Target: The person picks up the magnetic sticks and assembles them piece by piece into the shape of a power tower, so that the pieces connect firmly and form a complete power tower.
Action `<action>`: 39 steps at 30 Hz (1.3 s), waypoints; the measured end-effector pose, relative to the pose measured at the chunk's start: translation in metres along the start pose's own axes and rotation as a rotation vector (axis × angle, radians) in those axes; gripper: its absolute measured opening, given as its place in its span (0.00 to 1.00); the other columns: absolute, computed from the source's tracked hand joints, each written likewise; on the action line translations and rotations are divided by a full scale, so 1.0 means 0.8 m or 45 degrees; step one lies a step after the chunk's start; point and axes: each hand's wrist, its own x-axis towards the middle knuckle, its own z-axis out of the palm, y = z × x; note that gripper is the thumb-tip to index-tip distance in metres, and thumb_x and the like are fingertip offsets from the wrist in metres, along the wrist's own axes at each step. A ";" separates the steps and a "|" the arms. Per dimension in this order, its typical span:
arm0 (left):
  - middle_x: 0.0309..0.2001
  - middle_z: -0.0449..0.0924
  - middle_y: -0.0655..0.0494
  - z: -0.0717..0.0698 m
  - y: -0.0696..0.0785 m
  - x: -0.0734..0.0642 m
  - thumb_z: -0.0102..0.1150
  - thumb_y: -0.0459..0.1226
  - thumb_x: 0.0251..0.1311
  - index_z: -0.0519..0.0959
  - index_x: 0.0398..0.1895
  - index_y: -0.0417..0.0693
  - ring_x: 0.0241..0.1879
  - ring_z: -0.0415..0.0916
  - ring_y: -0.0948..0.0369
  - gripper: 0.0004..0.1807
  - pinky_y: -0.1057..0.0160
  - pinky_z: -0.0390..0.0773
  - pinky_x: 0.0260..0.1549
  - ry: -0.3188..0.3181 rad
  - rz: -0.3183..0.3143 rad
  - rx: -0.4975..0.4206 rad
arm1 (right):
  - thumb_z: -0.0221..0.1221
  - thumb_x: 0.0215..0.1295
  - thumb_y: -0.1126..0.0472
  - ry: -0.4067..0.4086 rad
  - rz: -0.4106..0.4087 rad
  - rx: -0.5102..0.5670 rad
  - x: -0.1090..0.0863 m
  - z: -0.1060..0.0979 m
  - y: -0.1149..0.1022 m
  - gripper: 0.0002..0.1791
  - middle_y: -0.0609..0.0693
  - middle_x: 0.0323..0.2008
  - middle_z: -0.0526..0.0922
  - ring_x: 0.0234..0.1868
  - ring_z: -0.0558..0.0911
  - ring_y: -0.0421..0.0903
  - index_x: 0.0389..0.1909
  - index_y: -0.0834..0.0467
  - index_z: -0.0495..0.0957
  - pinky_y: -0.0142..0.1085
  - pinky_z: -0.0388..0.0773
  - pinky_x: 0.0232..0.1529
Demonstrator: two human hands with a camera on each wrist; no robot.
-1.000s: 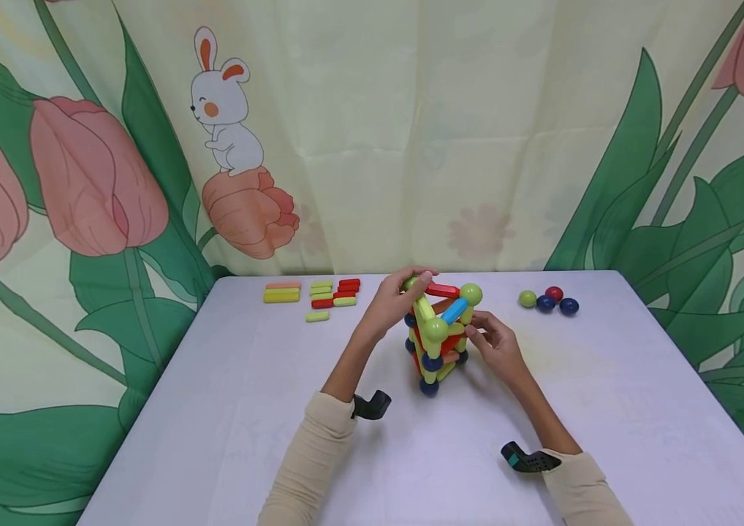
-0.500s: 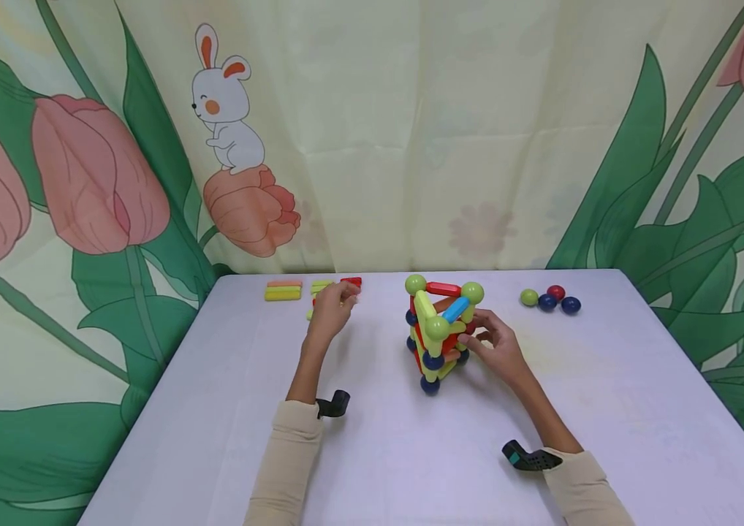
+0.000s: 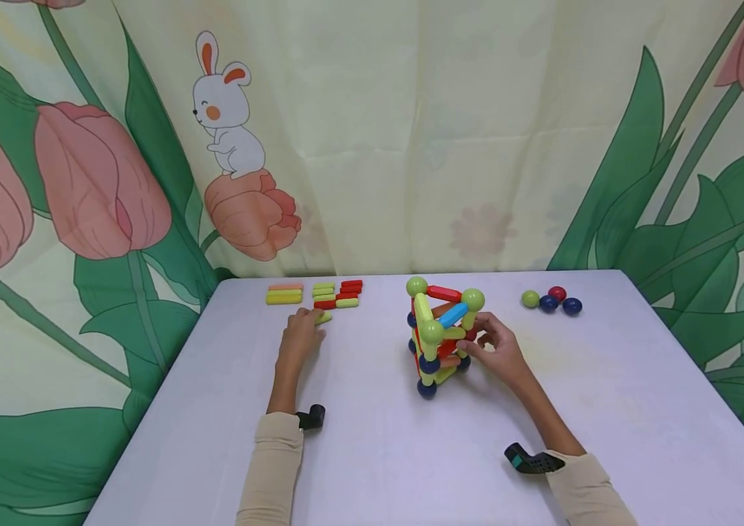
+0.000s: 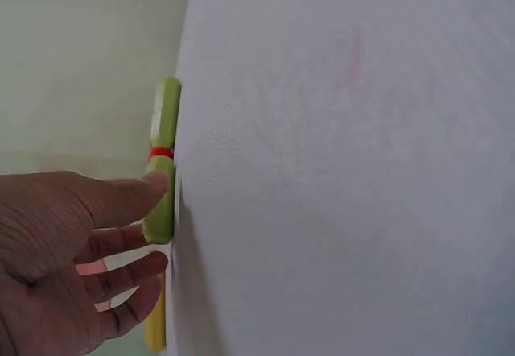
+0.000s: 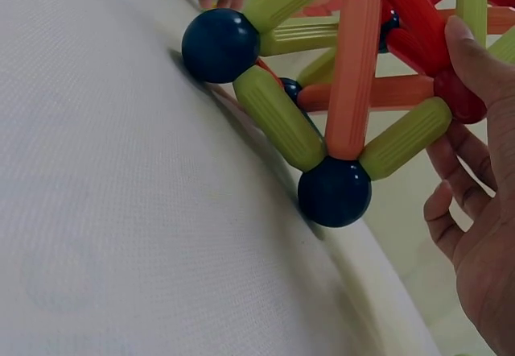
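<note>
My left hand (image 3: 300, 337) is at the near end of the loose rods, with thumb and index finger pinching a short light-green rod (image 4: 161, 211). Its other fingers are spread below the rod in the left wrist view. A tower of coloured rods and balls (image 3: 430, 332) stands upright on the table, with light-green balls on top and dark blue ones lower down. At the tower's right side is my right hand (image 3: 495, 349). Thumb and fingers hold a red ball (image 5: 460, 98) joined to the tower's rods, seen in the right wrist view.
Behind my left hand lie short green and red rods (image 3: 347, 290) in rows. Longer yellow rods (image 3: 283, 298) and an orange one lie left of these. Several loose balls (image 3: 548, 304) sit at the back right, before the printed curtain (image 3: 372, 146).
My left hand has left the tower's top, passed over the loose rods and come down on the green rod at the left. My right hand stays at the tower.
</note>
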 end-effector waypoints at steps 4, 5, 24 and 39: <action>0.49 0.78 0.43 0.002 0.002 0.004 0.66 0.36 0.60 0.78 0.52 0.43 0.49 0.75 0.49 0.17 0.50 0.79 0.48 0.007 0.024 0.025 | 0.64 0.59 0.73 -0.003 -0.014 0.012 -0.001 0.000 0.000 0.21 0.34 0.38 0.76 0.39 0.75 0.32 0.52 0.70 0.70 0.27 0.76 0.37; 0.46 0.79 0.44 0.003 0.004 0.005 0.66 0.36 0.59 0.79 0.49 0.42 0.46 0.76 0.51 0.16 0.52 0.79 0.47 -0.003 0.016 0.033 | 0.64 0.59 0.73 -0.004 -0.015 0.015 -0.001 0.000 0.000 0.21 0.34 0.38 0.76 0.39 0.75 0.32 0.52 0.70 0.70 0.27 0.76 0.37; 0.46 0.83 0.48 -0.049 0.126 -0.029 0.64 0.41 0.62 0.80 0.51 0.43 0.48 0.81 0.56 0.17 0.60 0.81 0.50 -0.013 0.444 -0.986 | 0.65 0.58 0.73 -0.005 -0.022 -0.028 -0.002 0.002 -0.005 0.20 0.40 0.38 0.76 0.39 0.75 0.34 0.50 0.67 0.71 0.28 0.76 0.37; 0.48 0.82 0.47 -0.066 0.213 -0.038 0.63 0.40 0.63 0.79 0.53 0.43 0.50 0.80 0.55 0.17 0.58 0.80 0.52 0.055 0.682 -1.085 | 0.64 0.57 0.74 -0.018 -0.052 0.009 -0.003 0.003 -0.003 0.19 0.41 0.38 0.77 0.38 0.74 0.34 0.49 0.66 0.71 0.30 0.75 0.35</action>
